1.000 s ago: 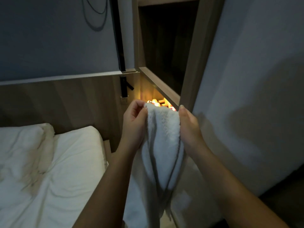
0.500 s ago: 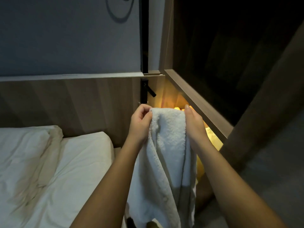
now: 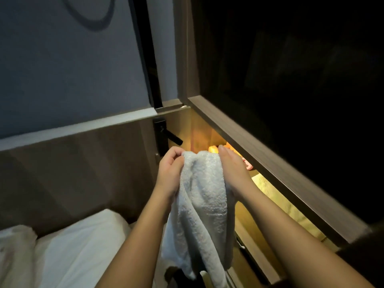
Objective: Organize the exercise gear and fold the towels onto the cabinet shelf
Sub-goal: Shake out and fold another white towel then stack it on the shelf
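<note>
Head view: both hands were up in front of the lit wooden cabinet point(image 3: 259, 150). The left hand point(image 3: 169, 169) pinched the white towel point(image 3: 203, 204) at its top corner, fingers curled; the right hand point(image 3: 232, 171) gripped the opposite top edge. The towel hung down between the forearms, beside the bed point(image 3: 79, 246).

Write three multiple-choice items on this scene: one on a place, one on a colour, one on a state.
1. The lit shelf lies on which side of the towel? A left B right C straight above
2. The towel's colour? A white B blue C red
3. The towel is: A folded on the shelf B hanging from the left hand and right hand C rolled into a ball

Answers: B, the warm glow shows to its right; A, it is pale white terry; B, both hands grip its top and it drapes down.
</note>
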A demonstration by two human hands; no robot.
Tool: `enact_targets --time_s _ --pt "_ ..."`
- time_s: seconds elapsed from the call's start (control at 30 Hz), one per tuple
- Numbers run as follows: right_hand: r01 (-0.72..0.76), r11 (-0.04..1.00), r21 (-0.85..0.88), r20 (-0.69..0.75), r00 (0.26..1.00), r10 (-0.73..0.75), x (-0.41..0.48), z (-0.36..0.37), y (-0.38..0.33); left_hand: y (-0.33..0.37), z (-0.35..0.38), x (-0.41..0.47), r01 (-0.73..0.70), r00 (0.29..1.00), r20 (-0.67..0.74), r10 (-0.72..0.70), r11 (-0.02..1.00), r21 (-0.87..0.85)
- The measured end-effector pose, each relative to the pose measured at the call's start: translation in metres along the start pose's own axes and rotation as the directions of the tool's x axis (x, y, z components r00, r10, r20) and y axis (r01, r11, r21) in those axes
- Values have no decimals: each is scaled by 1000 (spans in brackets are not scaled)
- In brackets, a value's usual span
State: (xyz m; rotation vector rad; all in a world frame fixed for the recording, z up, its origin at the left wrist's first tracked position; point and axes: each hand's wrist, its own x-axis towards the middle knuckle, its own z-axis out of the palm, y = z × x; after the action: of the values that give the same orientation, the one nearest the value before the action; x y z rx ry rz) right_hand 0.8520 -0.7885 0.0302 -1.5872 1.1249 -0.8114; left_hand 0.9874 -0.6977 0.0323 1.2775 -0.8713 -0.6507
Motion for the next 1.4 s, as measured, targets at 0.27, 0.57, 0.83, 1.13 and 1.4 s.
enact_targets --time_s 0.27,0.57,0.83,1.13,1.4 --pt "-115 991 62 -186 975 124 56 54 17 -50 -24 115 40 931 358 -74 994 101" --pt "-160 984 80 -416 891 179 45 88 61 -90 -49 139 73 795 603 -61 997 5" --pt "68 989 -133 -616 776 -136 -26 163 122 -161 -100 108 -178 676 696 242 970 -164" --pt "-55 962 -266 -572 812 -112 -114 229 145 -164 -139 59 -251 591 729 345 938 -240" --pt "-370 840 -396 -512 849 133 -154 230 196 -137 -157 63 -240 641 661 391 920 -311"
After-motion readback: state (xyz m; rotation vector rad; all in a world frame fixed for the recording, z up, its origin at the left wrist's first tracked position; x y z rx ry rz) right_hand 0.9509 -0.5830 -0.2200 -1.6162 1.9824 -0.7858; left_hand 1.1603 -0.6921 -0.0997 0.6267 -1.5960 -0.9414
